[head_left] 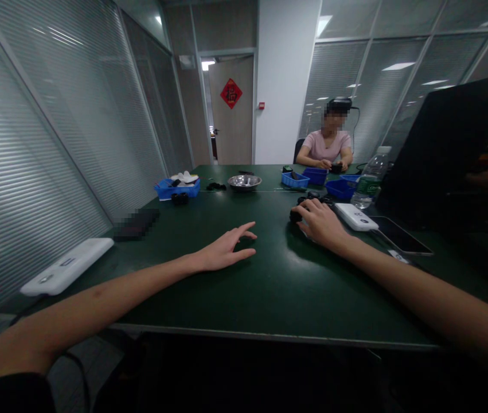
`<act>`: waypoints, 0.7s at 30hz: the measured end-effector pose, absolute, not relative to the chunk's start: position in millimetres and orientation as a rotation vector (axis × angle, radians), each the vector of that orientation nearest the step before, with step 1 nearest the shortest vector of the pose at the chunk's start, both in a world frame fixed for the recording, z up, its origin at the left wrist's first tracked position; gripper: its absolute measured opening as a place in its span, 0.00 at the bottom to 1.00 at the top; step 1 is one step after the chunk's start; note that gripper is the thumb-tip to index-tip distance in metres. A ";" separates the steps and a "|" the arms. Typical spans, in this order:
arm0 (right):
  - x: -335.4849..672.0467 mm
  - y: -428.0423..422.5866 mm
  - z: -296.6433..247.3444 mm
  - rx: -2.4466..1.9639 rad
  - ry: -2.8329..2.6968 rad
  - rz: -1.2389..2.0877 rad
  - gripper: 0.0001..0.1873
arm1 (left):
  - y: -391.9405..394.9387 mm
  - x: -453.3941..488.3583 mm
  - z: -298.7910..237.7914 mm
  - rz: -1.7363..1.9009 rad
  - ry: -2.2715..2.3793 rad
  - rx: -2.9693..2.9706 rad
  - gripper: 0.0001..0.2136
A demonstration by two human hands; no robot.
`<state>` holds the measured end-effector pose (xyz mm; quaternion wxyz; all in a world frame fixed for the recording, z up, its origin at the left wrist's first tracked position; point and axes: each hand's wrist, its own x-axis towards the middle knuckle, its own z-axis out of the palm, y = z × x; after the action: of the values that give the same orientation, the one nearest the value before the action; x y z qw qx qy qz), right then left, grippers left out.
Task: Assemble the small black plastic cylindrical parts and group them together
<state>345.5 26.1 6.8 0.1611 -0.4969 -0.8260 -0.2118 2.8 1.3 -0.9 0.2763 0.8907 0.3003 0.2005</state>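
My left hand [226, 249] hovers over or rests lightly on the green table, its fingers spread and nothing in them. To the right, my right hand [321, 222] has its fingers curled over a small black rounded object [296, 216]; the palm and fingers hide most of it, so its kind does not show. Just behind that hand sit several more black rounded pieces [324, 199], partly covered by the fingers. A white power bank [355, 217] lies close to the right wrist.
Farther back are a metal bowl [244, 182], a blue basket [178, 188] and another blue basket [295, 180]. A water bottle [370, 180] and a phone [402, 235] lie right, beside a dark screen [450, 155]. Another white power bank [67, 267] is left. A co-worker [327, 146] sits opposite.
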 end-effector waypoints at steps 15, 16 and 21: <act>389.5 56.1 -7.4 -1.619 -2.144 -0.797 0.23 | -0.4 1.9 -1.5 0.512 0.798 2.432 0.35; 390.2 56.4 -8.0 -1.621 -2.138 -0.798 0.23 | -0.5 1.9 -1.4 0.512 0.798 2.441 0.35; 393.1 58.1 -10.2 -1.657 -2.111 -0.808 0.24 | -1.3 2.2 -0.1 0.507 0.800 2.459 0.34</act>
<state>393.1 58.1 -10.2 0.1685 -0.5827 -0.7425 -0.2843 2.2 -1.3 -0.1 0.2503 0.9035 0.2939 0.1862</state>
